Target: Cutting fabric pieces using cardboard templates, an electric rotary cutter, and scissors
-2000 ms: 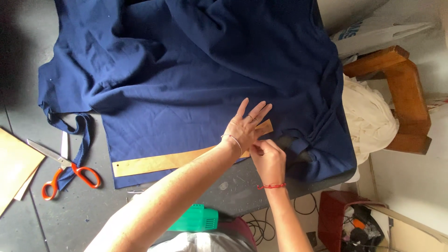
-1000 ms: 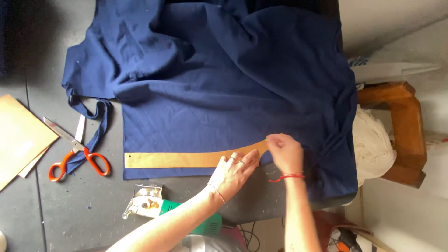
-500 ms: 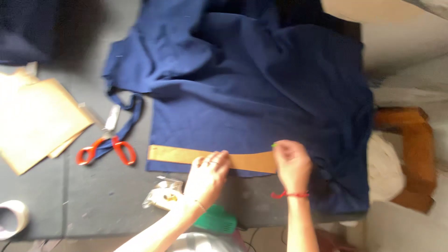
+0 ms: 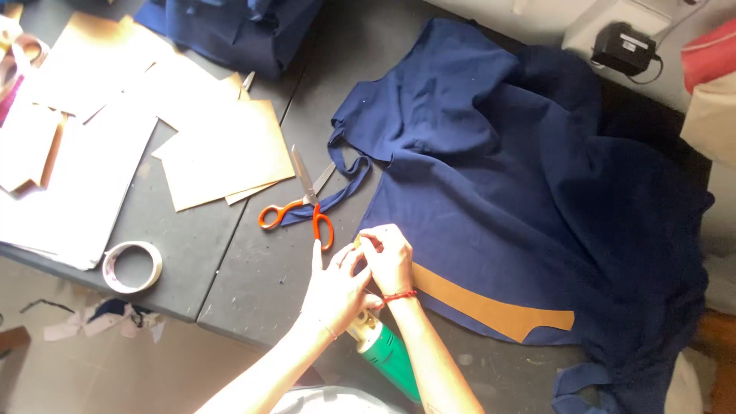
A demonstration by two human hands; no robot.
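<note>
A navy blue fabric piece [image 4: 498,176] lies spread on the dark grey table [image 4: 253,284]. A curved tan cardboard strip [image 4: 491,307] lies along its near edge. Both hands meet at the strip's left end, at the fabric's near-left corner. My right hand [image 4: 387,257], with a red thread on the wrist, pinches that corner with curled fingers. My left hand [image 4: 333,287] is pressed against it from the left, index finger stretched out; its other fingers are hidden behind the right hand.
Orange-handled scissors [image 4: 303,215] lie just left of the hands, on a narrow fabric strap. Tan cardboard sheets [image 4: 222,149] and pale paper cover the table's left. A tape roll [image 4: 133,266] sits near the front edge. A green tool [image 4: 387,353] is below the hands.
The view has swung left and closer. Both hands have slid left along the strip to its end and come together; the left hand no longer lies flat on it.
</note>
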